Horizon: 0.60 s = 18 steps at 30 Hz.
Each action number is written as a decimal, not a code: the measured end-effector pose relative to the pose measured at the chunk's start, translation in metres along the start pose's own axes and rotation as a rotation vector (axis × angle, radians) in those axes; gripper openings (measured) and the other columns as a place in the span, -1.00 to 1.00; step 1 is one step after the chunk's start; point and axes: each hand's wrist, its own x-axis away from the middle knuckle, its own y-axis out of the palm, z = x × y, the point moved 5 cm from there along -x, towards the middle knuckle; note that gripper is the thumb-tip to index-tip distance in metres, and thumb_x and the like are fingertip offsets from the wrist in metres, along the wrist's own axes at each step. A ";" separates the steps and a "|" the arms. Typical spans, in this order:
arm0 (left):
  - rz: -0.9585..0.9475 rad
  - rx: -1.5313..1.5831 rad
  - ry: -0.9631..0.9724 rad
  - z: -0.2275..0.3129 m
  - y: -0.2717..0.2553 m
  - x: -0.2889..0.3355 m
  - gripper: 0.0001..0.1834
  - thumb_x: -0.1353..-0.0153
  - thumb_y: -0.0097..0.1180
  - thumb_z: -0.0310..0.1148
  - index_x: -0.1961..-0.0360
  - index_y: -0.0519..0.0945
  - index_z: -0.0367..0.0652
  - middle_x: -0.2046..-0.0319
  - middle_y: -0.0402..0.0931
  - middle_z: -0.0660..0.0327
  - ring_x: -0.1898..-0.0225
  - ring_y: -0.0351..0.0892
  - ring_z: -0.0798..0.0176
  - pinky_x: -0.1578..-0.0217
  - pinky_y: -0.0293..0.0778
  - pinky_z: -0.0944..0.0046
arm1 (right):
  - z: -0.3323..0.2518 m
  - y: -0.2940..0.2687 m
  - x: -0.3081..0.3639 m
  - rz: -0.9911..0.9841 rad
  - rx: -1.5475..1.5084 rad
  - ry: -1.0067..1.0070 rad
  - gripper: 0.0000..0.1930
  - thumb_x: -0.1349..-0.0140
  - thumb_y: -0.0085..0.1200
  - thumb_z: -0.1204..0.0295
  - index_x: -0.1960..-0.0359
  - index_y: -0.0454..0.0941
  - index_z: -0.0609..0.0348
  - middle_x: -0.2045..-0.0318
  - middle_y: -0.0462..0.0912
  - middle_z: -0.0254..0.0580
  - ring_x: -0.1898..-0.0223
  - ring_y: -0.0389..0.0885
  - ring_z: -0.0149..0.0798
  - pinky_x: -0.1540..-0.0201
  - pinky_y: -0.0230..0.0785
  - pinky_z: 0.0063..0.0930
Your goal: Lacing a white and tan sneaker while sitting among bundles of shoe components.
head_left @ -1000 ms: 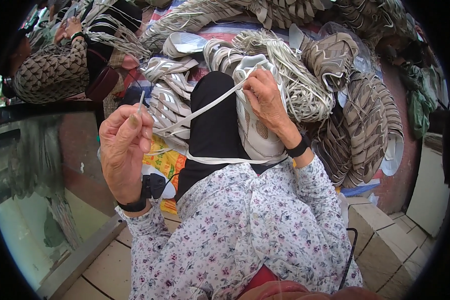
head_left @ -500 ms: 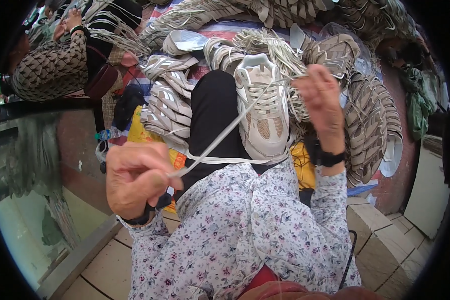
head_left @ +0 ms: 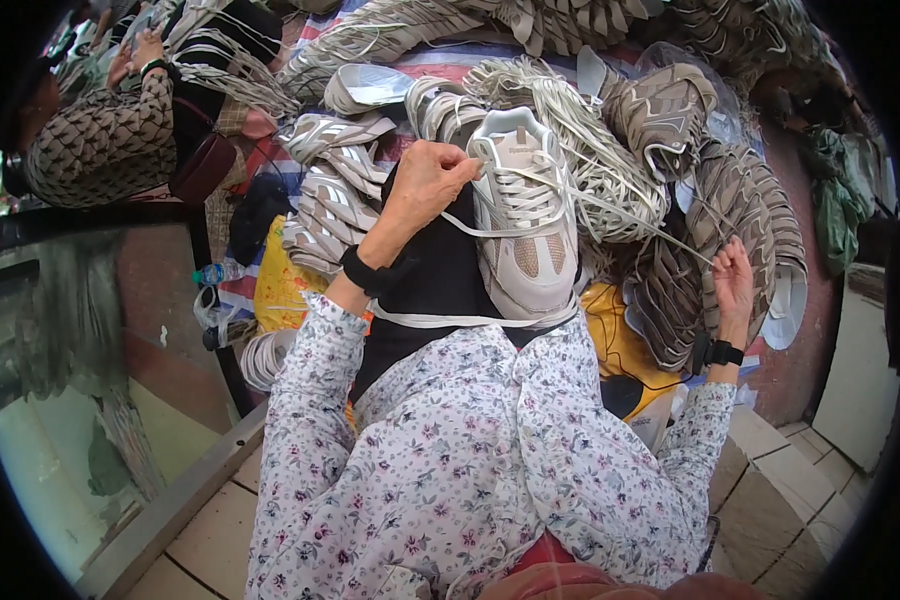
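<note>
A beige and white sneaker [head_left: 530,262] rests upright on my lap, toe toward me, with a pale shoelace [head_left: 515,234] crossing its tongue. My left hand [head_left: 428,188] is closed in a pinch at the upper left eyelet edge. Loose lace curves from beneath that hand to the shoe's front; the tip between the fingers is mostly hidden. Far out to the right, my right hand [head_left: 732,278] pinches the other lace end, drawn in a slanting line from the shoe. A white band [head_left: 440,321] passes around the toe and across my dark trouser leg.
Bundled laces [head_left: 610,180] lie right of the shoe. Stacks of shoe uppers [head_left: 755,235] stand at right, with more uppers [head_left: 335,205] at left. A yellow bag [head_left: 282,270] and a bottle [head_left: 218,272] sit left. Another person [head_left: 100,140] works at upper left beside a glass panel [head_left: 90,350].
My left hand has moved up and right from the lower left to the shoe's eyelets. My right hand has gone outward and down, pulling the lace to the right.
</note>
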 end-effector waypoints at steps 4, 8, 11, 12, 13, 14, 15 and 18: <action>-0.014 -0.003 -0.014 -0.010 0.007 -0.002 -0.69 -0.20 0.22 -0.23 0.45 0.75 -0.30 0.73 0.50 0.24 0.67 0.44 0.46 0.60 0.32 0.36 | 0.043 0.034 0.002 0.002 0.203 0.089 -0.81 -0.44 0.09 0.46 -0.01 0.49 0.26 0.42 0.49 -0.36 0.44 0.41 -0.46 0.41 0.28 -0.60; -0.011 0.100 -0.107 -0.012 0.006 -0.001 -0.71 -0.22 0.22 -0.26 0.47 0.75 -0.29 0.72 0.51 0.29 0.66 0.43 0.49 0.61 0.33 0.41 | 0.077 0.097 -0.005 -0.051 0.354 0.081 -0.82 -0.41 0.14 0.45 0.03 0.55 0.24 0.41 0.60 -0.34 0.46 0.52 -0.47 0.42 0.33 -0.66; 0.002 0.167 -0.149 -0.009 0.007 0.000 -0.72 -0.24 0.22 -0.29 0.48 0.75 -0.28 0.70 0.50 0.34 0.66 0.42 0.52 0.61 0.33 0.46 | 0.090 0.143 -0.006 -0.094 0.391 0.087 -0.82 -0.39 0.18 0.45 0.06 0.59 0.26 0.41 0.60 -0.36 0.46 0.52 -0.50 0.42 0.33 -0.69; 0.005 0.191 -0.156 -0.008 0.007 0.001 -0.72 -0.25 0.21 -0.29 0.49 0.75 -0.28 0.69 0.50 0.35 0.66 0.42 0.53 0.61 0.33 0.48 | 0.094 0.160 -0.007 -0.156 0.371 0.082 -0.82 -0.39 0.19 0.45 0.07 0.60 0.27 0.41 0.61 -0.37 0.46 0.53 -0.51 0.42 0.32 -0.70; 0.005 0.207 -0.170 -0.007 0.007 0.001 -0.72 -0.25 0.21 -0.29 0.49 0.75 -0.28 0.69 0.50 0.36 0.66 0.42 0.53 0.62 0.33 0.49 | 0.097 0.171 -0.008 -0.155 0.397 0.099 -0.82 -0.38 0.19 0.45 0.08 0.61 0.27 0.42 0.61 -0.37 0.45 0.53 -0.52 0.41 0.32 -0.70; 0.003 0.227 -0.178 -0.007 0.008 0.001 -0.72 -0.26 0.21 -0.30 0.49 0.75 -0.28 0.69 0.49 0.36 0.66 0.41 0.54 0.62 0.33 0.50 | 0.099 0.184 -0.009 -0.201 0.400 0.107 -0.82 -0.37 0.20 0.45 0.08 0.62 0.28 0.42 0.61 -0.38 0.45 0.53 -0.52 0.41 0.32 -0.70; 0.000 0.247 -0.185 -0.006 0.008 0.001 -0.72 -0.26 0.21 -0.30 0.49 0.75 -0.28 0.69 0.49 0.36 0.66 0.41 0.54 0.62 0.33 0.50 | 0.102 0.194 -0.010 -0.219 0.412 0.123 -0.82 -0.37 0.21 0.46 0.09 0.63 0.29 0.42 0.61 -0.39 0.45 0.53 -0.53 0.40 0.32 -0.71; 0.001 0.321 -0.199 -0.006 0.009 0.002 -0.71 -0.27 0.20 -0.30 0.50 0.74 -0.28 0.68 0.49 0.36 0.66 0.41 0.54 0.62 0.32 0.50 | 0.108 0.217 -0.010 -0.312 0.434 0.132 -0.82 -0.35 0.21 0.49 0.08 0.66 0.32 0.40 0.62 -0.40 0.45 0.50 -0.55 0.39 0.33 -0.72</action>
